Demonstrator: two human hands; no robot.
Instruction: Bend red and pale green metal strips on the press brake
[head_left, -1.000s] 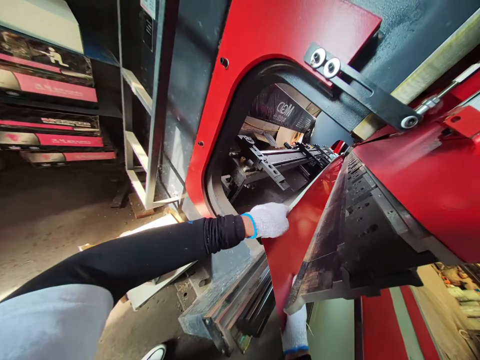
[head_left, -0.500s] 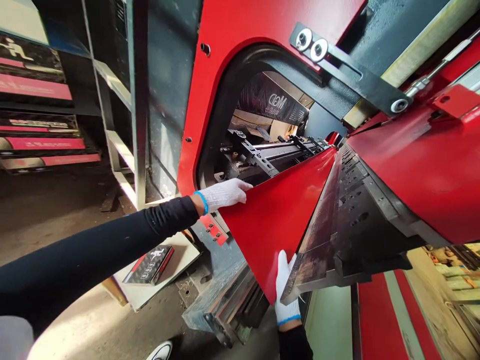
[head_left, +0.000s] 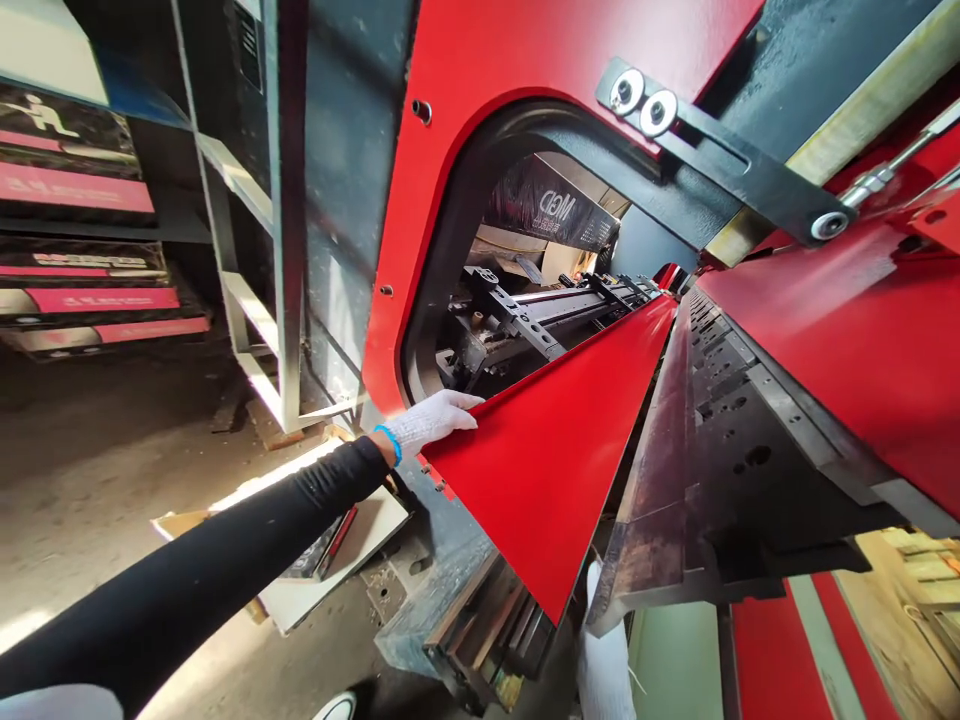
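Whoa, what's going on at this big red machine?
A person in white work gloves is handling a red metal sheet at a press brake. The left hand lies on the sheet's upper corner with its fingers stretched out. The right hand is low down by the sheet's bottom tip, mostly hidden. The sheet is tilted steeply and runs along the dark upper tool bar.

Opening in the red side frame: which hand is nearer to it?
Left. The left hand rests on the red sheet right by the opening; the right hand sits lower, under the sheet's near corner.
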